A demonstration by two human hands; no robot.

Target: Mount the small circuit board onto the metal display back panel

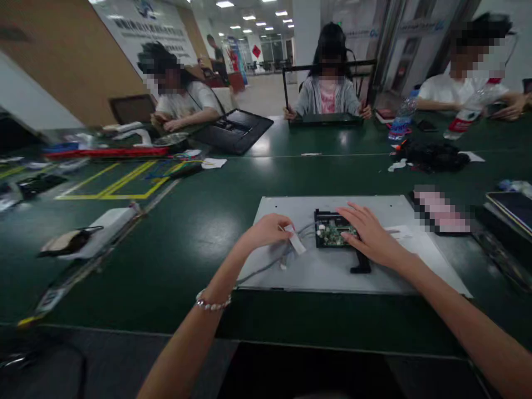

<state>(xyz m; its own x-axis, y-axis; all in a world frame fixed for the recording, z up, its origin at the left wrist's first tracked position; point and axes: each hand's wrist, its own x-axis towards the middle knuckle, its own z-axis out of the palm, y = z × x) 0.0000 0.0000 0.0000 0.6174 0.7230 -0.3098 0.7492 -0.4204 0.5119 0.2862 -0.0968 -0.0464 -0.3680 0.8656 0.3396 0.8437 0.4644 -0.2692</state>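
Where it sits in a black plastic housing [326, 213], a green circuit board [330, 235] shows a dense speckle of components, too small to make out singly, and lies just right of the middle of a flat, pale panel [299, 277]. The right hand [369, 238] lies palm down over the housing's right side, fingers spread and thumb on the board, hiding part of both; whether its fingertips grip the edge I cannot tell. A smooth, black, hooked arm [361, 263] juts out below. The left hand [268, 231] has its fingertips pinched on a thin white strip [297, 244], covering its upper end. Thin grey cables [260, 270] curve from the board's left side past that hand, partly lost beneath it. A beaded bracelet [213, 305] rings the left wrist. Around the panel spreads the glossy, dark green bench [199, 244], its clutter at far left smeared by blur. Across it a person [322, 97] holds a slim, rectangular black frame [357, 64]. A phone [443, 213] at right is pixelated, its screen unreadable.
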